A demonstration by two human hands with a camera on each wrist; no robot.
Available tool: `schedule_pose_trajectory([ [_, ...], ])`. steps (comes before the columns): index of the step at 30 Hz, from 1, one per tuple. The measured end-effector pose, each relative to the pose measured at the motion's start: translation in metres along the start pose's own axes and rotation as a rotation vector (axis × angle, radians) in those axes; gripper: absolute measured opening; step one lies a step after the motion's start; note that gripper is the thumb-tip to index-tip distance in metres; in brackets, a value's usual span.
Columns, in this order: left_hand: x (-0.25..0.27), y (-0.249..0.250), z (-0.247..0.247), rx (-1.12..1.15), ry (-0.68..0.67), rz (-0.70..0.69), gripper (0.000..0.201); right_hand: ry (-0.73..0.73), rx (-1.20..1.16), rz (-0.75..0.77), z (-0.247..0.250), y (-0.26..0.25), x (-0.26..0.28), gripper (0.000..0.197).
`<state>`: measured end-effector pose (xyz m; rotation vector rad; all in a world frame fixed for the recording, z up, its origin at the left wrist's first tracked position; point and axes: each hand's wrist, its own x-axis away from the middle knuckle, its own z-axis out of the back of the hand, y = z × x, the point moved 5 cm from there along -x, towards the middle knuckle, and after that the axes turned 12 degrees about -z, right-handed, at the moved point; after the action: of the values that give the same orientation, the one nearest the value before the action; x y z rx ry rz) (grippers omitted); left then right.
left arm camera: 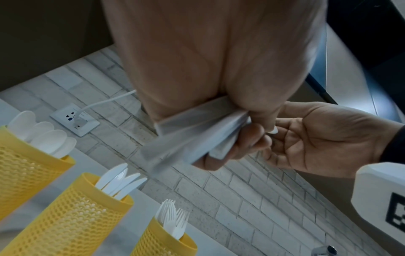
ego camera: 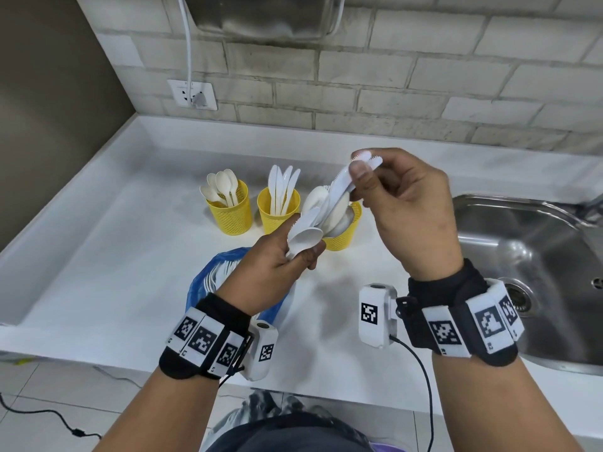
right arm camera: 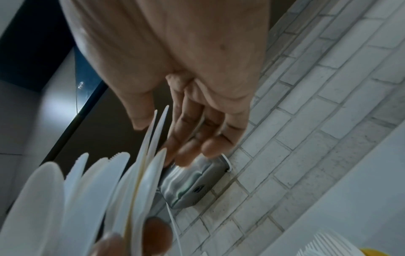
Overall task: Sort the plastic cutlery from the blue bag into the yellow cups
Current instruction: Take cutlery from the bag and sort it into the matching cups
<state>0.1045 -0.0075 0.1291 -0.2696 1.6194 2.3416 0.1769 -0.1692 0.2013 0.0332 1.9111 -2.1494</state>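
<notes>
My left hand [ego camera: 306, 247] grips a fanned bundle of white plastic spoons and knives [ego camera: 323, 210] by the handles, above the counter in front of the cups. My right hand [ego camera: 359, 171] pinches the blades of two knives [right arm camera: 153, 131] at the top of that bundle, between thumb and fingers. Three yellow mesh cups stand in a row: one with spoons [ego camera: 233, 212], one with knives [ego camera: 277, 208], one with forks [left arm camera: 163, 240] that the bundle partly hides in the head view. The blue bag [ego camera: 204, 282] lies open under my left wrist with more white cutlery in it.
A steel sink [ego camera: 522, 256] is set into the white counter [ego camera: 98, 256] at the right. The brick wall behind carries a socket [ego camera: 192, 94] with a white cable and a metal appliance [ego camera: 261, 14]. A cable hangs from my right wrist camera.
</notes>
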Motion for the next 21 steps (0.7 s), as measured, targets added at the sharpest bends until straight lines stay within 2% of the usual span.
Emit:
schedule_pose_trajectory([
  [3,0.001,0.001,-0.001,-0.017,0.006,-0.004,0.005,-0.105,0.105,-0.026,-0.006,0.005,0.003,0.018],
  [7,0.006,0.001,-0.002,-0.031,0.025,0.003,0.006,-0.051,-0.010,-0.064,-0.001,0.003,0.003,0.022],
  [11,0.009,0.002,-0.004,-0.064,0.034,-0.001,0.011,-0.160,0.071,-0.128,-0.008,0.009,0.007,0.025],
  [13,0.011,0.002,-0.005,-0.079,0.034,0.007,0.010,-0.140,0.048,-0.115,-0.007,0.007,0.009,0.025],
  [16,0.014,-0.001,-0.005,-0.058,0.048,0.024,0.005,-0.029,-0.170,-0.104,0.003,-0.002,0.006,0.030],
  [18,0.016,-0.003,-0.005,-0.056,0.053,0.032,0.015,0.033,-0.393,-0.087,0.011,-0.010,0.004,0.029],
  [21,0.017,-0.001,-0.005,-0.057,0.067,0.034,0.008,0.180,-0.700,0.046,0.033,-0.029,0.006,0.030],
])
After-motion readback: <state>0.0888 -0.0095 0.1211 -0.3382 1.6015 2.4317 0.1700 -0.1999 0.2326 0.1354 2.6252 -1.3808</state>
